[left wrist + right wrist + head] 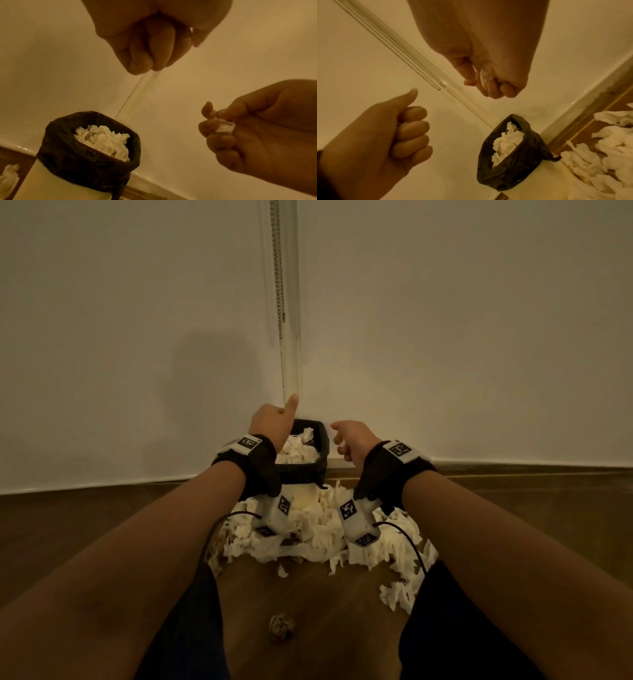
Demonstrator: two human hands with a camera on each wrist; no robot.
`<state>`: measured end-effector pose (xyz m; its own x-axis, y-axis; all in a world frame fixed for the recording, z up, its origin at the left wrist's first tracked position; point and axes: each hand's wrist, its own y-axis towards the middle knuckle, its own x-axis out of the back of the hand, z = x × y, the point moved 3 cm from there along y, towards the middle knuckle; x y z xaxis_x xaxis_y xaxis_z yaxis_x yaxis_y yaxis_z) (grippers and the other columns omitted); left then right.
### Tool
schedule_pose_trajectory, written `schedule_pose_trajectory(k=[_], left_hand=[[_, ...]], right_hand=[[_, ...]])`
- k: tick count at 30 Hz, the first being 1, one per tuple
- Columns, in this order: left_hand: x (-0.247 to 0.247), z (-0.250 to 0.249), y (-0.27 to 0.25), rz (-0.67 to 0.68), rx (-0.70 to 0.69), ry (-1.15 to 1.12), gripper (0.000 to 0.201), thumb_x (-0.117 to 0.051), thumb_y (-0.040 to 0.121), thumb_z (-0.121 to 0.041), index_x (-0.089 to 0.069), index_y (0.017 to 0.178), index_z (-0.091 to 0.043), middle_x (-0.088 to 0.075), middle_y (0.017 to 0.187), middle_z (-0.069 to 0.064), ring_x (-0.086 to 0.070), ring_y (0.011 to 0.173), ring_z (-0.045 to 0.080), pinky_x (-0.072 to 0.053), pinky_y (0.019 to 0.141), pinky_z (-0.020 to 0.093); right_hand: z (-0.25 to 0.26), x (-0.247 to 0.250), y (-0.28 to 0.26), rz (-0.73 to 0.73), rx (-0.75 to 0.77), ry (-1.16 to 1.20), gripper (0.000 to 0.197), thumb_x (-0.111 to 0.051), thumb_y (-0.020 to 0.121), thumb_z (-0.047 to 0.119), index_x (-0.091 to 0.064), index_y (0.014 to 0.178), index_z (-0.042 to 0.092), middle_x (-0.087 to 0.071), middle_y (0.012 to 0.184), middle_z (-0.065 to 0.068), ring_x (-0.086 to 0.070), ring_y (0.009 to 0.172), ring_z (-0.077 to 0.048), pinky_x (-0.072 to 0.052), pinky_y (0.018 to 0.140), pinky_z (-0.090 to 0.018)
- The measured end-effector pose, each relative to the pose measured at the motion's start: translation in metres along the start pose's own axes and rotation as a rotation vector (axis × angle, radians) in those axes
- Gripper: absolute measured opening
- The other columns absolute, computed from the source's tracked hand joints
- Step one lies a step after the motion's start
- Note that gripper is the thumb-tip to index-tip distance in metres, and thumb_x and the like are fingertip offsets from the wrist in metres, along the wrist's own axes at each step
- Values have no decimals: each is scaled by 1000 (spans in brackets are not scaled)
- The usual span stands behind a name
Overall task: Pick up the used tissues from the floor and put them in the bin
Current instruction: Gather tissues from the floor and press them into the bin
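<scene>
A small bin (323, 436) lined with a black bag (82, 167) stands in the wall corner, heaped with white tissues (104, 140). A big pile of torn tissues (318, 529) covers the floor in front of it. My left hand (274, 422) hovers above the bin's left side, fingers curled into an empty fist (147, 54), thumb sticking up. My right hand (349, 440) is raised right of the bin and grips a small wad of tissue (224, 127) in its curled fingers (494, 86).
White walls meet in a corner with a beaded cord (279, 268) hanging down. A crumpled brownish tissue ball (282, 626) lies alone on the wooden floor (325, 594) between my dark-clad knees. More tissue scraps (400, 594) spread to the right.
</scene>
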<state>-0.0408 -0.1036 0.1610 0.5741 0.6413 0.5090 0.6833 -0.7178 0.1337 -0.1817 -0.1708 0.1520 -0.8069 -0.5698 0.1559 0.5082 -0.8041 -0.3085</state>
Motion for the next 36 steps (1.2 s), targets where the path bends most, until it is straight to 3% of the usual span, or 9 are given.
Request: schedule_pose_trajectory(k=[2, 6, 8, 11, 15, 21, 26, 30, 36], left_hand=[[-6, 5, 8, -36, 7, -23, 62, -24, 99, -49, -35, 50, -12, -38, 52, 4, -35, 49, 19, -34, 62, 32], [-20, 17, 22, -90, -10, -6, 61, -16, 100, -45, -39, 55, -11, -41, 55, 4, -40, 54, 22, -33, 62, 30], [-27, 28, 32, -49, 5, 22, 50, -20, 100, -46, -48, 82, -9, -52, 73, 7, -51, 71, 26, -40, 69, 32], [-38, 49, 55, 13, 102, -38, 27, -27, 101, -31, -38, 112, -9, -56, 104, 19, -56, 101, 35, -44, 86, 41], [-50, 83, 78, 163, 309, 80, 39, -36, 98, -8, -40, 136, -4, -42, 139, 22, -43, 126, 36, -35, 107, 36], [-60, 115, 85, 135, 263, 251, 43, -40, 93, -3, -51, 132, -17, -28, 143, 18, -37, 127, 37, -31, 110, 35], [-69, 112, 82, 73, 248, 214, 65, -50, 92, -10, -18, 148, -20, -22, 146, 21, -35, 128, 39, -32, 104, 40], [-73, 109, 79, 86, 321, 7, 94, -65, 85, -27, 2, 150, -21, -18, 151, 20, -31, 135, 35, -30, 108, 43], [-59, 110, 82, 160, 300, -16, 76, -49, 95, -34, -1, 150, -18, -31, 148, 18, -38, 132, 33, -34, 108, 40]], right_hand=[[-8, 3, 13, -6, 8, -63, 42, -27, 96, -5, -46, 133, 2, -42, 71, -5, -36, 57, -13, -29, 52, -22], [-16, -4, 34, 40, 54, -96, 44, -31, 94, -10, -40, 136, -2, -58, 83, -16, -53, 62, -19, -46, 51, -21], [-18, -9, 49, 8, 92, -43, 40, -39, 95, -8, -38, 135, -4, -62, 96, -26, -60, 66, -30, -56, 59, -26], [-28, -17, 77, -106, 134, -120, 28, -53, 92, 1, -53, 120, -3, -65, 109, -25, -68, 88, -37, -56, 83, -41], [-42, -28, 111, -191, 139, -215, 21, -59, 91, 13, -68, 106, 2, -69, 105, -20, -67, 95, -33, -54, 88, -40], [-58, -42, 139, -243, 156, -501, 17, -66, 86, 15, -70, 102, 15, -69, 105, -6, -64, 98, -22, -49, 82, -27], [-65, -57, 142, -158, 206, -648, 33, -48, 92, 2, -63, 120, 11, -61, 125, -10, -55, 115, -25, -41, 96, -27], [-63, -66, 140, -31, 238, -806, 45, -41, 93, -1, -50, 136, 12, -50, 138, -13, -47, 126, -29, -37, 105, -32], [-61, -66, 132, -85, 329, -1042, 37, -46, 95, 19, -54, 131, 18, -50, 132, -14, -42, 124, -31, -37, 103, -37]])
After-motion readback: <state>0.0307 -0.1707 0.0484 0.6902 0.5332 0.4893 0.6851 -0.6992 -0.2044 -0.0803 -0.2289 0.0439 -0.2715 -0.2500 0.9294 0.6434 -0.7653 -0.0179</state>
